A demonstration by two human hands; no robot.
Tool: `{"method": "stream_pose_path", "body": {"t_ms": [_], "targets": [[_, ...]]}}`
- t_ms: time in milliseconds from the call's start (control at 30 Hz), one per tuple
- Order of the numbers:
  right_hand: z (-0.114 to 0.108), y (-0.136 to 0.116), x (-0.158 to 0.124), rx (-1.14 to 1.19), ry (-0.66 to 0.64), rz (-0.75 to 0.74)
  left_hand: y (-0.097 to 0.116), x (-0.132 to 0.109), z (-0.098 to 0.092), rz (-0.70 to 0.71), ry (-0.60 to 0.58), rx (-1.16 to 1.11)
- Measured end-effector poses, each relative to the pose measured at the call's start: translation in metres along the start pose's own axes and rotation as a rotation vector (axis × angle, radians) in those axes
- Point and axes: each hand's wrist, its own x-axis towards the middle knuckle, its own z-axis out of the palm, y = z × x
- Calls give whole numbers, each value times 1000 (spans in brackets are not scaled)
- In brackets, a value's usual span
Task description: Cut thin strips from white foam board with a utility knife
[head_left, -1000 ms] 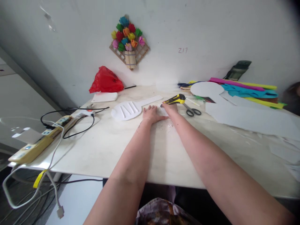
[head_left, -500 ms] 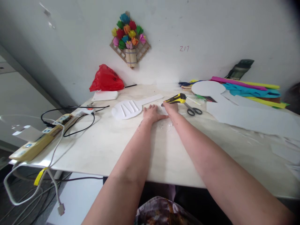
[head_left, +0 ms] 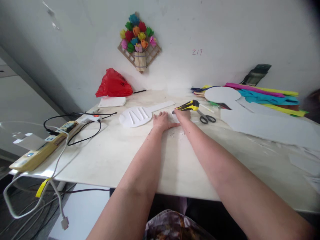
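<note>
My left hand lies flat on the table, fingers spread and thumb stretched toward the right hand. Gripped in my right hand is a yellow and black utility knife, its front end low near the table. A small white piece seems to lie between and under my hands, mostly hidden. White scraps are scattered just in front of them. Beside my left hand rests a white paddle-shaped cutout with thin white strips on its round part. Black-handled scissors lie right of my right hand.
A yellow power strip with cables runs along the table's left edge. At the back stand a red plastic bag and a white pad. Large white sheets and coloured crepe paper cover the right side.
</note>
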Motion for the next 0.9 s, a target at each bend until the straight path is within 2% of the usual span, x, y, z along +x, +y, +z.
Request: {"method": "stream_pose_path", "body": {"t_ms": [900], "targets": [[2,4,4,33,0,-27,0,0,1,2,15,1]]}}
